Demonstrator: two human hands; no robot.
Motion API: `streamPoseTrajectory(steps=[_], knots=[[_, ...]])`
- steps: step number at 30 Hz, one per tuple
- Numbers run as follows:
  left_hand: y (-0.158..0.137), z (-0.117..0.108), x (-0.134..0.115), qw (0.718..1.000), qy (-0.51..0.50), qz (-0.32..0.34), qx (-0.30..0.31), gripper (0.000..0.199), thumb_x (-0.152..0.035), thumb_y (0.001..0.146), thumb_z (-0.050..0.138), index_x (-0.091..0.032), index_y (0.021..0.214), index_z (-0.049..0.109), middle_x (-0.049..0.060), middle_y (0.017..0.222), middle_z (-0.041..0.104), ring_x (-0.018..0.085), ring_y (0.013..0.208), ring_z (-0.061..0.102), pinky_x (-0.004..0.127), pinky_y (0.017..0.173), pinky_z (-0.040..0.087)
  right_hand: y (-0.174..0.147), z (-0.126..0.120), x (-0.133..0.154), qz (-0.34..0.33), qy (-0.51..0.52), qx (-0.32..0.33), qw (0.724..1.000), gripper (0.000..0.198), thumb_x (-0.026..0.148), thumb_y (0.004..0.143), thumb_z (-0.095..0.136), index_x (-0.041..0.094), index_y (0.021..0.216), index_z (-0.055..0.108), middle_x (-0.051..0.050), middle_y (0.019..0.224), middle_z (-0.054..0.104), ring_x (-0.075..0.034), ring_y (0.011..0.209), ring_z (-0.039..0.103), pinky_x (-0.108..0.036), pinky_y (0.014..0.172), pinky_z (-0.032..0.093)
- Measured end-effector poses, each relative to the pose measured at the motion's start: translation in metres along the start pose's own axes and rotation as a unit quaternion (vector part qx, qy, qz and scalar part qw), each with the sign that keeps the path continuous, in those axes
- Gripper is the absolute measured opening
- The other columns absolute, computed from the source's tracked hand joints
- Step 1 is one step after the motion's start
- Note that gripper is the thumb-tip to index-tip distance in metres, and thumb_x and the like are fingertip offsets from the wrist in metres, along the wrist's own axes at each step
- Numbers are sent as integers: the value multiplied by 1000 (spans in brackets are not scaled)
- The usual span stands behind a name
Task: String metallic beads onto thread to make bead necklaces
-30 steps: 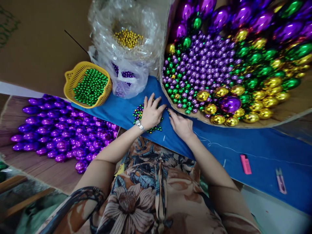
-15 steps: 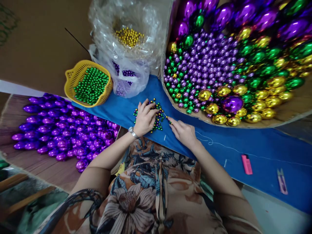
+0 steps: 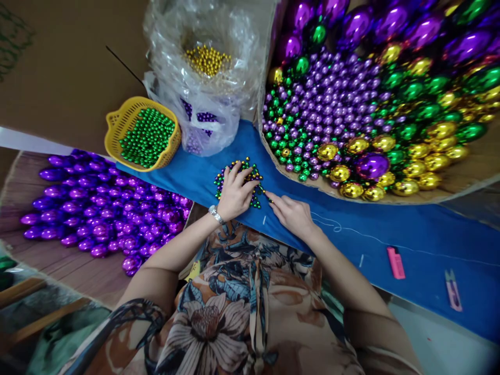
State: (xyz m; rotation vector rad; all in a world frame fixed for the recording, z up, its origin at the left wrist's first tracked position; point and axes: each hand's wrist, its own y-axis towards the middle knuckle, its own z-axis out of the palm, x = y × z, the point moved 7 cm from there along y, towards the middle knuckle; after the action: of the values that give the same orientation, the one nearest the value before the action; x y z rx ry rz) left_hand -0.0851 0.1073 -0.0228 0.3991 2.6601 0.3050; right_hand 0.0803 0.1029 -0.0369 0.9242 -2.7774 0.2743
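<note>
While cardboard tray [image 3: 469,177] borders blue cloth [image 3: 422,234], left hand [image 3: 235,197] spread on beads [image 3: 256,201], right hand [image 3: 292,214] curled, grip unclear.

Glossy beads [image 3: 255,173], matt cloth [image 3: 422,229], plastic basket [image 3: 113,139]

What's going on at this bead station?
A person is working a small pile of mixed beads on a blue cloth. The left hand is spread over the pile; the right hand reaches its right edge, fingertips close to the beads. Whatever its grip holds is too small to tell. A thin white thread trails across the cloth beyond the right hand, toward a pink lighter and snips.
</note>
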Motion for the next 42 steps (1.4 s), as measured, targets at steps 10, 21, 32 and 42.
streamPoseTrajectory(steps=[10,21,32,42], knots=[[4,5,-1,999,-16,-12,29,29,-23,90,49,-28,114,65,7,140,49,34,143,25,65,114,20,1,-10,-3,10,-38,44,998,42,43,102,31,38,140,48,-1,93,69,-10,71,62,-24,56,28],[7,6,-1,999,-1,-4,36,29,-25,91,49,-29,114,65,7,140,48,34,143,25,64,115,18,5,-16,-4,-28,-135,124,983,53,24,98,35,42,148,32,-4,100,64,-13,75,60,-26,60,28],[5,7,-6,999,3,13,39,28,-25,90,52,-30,113,67,7,140,48,35,143,25,64,115,18,14,2,-8,-13,-100,39,994,47,45,102,30,33,146,41,-5,88,64,-12,73,59,-26,61,29],[9,-5,4,999,-9,-37,-12,25,-26,94,47,-22,110,65,8,132,58,31,140,35,59,115,24,7,-3,-13,21,-37,-34,999,46,49,101,32,32,136,55,-2,87,67,-10,71,60,-23,60,32]])
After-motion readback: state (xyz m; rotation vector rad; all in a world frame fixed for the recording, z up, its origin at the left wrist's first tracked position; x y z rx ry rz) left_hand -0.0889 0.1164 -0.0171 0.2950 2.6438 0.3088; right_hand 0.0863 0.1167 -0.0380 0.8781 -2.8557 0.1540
